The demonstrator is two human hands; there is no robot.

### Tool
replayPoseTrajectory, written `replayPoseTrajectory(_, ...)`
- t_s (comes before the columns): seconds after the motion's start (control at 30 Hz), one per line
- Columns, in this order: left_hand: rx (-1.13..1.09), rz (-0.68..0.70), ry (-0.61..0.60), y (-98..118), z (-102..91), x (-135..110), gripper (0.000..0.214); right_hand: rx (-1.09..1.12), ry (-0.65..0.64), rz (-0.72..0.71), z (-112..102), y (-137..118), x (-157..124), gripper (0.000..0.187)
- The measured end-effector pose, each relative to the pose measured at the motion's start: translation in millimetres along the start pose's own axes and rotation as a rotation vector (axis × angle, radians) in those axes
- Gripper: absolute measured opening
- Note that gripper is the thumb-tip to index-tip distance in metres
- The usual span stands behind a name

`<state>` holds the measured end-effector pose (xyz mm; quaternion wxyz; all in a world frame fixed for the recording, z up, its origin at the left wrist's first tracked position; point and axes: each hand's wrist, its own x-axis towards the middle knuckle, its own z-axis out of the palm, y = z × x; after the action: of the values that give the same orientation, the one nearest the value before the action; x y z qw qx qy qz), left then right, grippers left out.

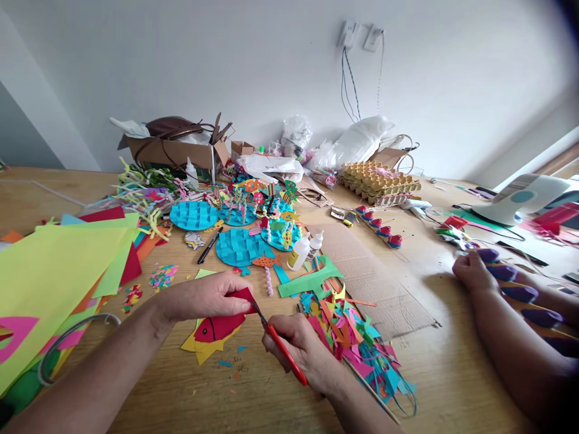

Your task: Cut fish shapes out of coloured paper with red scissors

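My left hand (210, 296) pinches a small piece of red paper (243, 294) between thumb and fingers. Red-handled scissors (287, 354) are gripped in my right hand (301, 343), their blades meeting the right edge of that paper. Below my left hand, a red paper fish (218, 328) with a drawn eye lies over yellow paper (205, 354) on the table. Small blue scraps (225, 363) are scattered just below it. To the right of my right hand spreads a heap of colourful paper offcuts (357, 337), with a thin wooden stick (373, 392) beside it.
Blue paper discs (242, 247) carry paper fish decorations ahead. Glue bottles (298, 252) stand by a cardboard sheet (366, 277). Coloured paper sheets (67, 259) cover the left. Egg trays (380, 184) are stacked behind. At right, another person's hand (474, 271) holds a row of purple-topped cups (518, 293).
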<state>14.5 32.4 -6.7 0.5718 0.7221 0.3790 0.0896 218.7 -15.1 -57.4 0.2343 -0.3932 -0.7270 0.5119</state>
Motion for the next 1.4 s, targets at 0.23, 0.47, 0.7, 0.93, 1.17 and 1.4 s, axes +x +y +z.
replayPoseTrajectory(0.23,-0.083,-0.025,0.024,-2.1,-0.7,-0.5,0.021,0.017,0.027,0.001,-0.1,0.3,0.6,0.038)
replayPoseTrajectory(0.47,-0.030,-0.008,0.025,-1.4,0.9,-1.3,0.019,-0.034,0.044,-0.039,2.0,2.2,0.5,0.034)
replayPoseTrajectory(0.7,-0.013,-0.045,0.026,-0.6,1.5,0.2,0.020,-0.080,0.053,-0.074,2.4,3.5,2.0,0.032)
replayPoseTrajectory(0.93,-0.017,-0.063,0.006,-0.7,1.5,-1.7,0.021,-0.064,0.040,-0.056,1.0,2.6,2.1,0.036)
replayPoseTrajectory(1.17,-0.009,-0.051,-0.001,-2.8,0.5,-1.8,0.022,-0.054,0.017,-0.056,-0.8,2.8,0.5,0.039)
replayPoseTrajectory(1.4,-0.245,-0.001,0.069,-4.2,-1.0,-1.5,0.018,0.245,0.064,0.080,2.8,7.4,1.9,0.041)
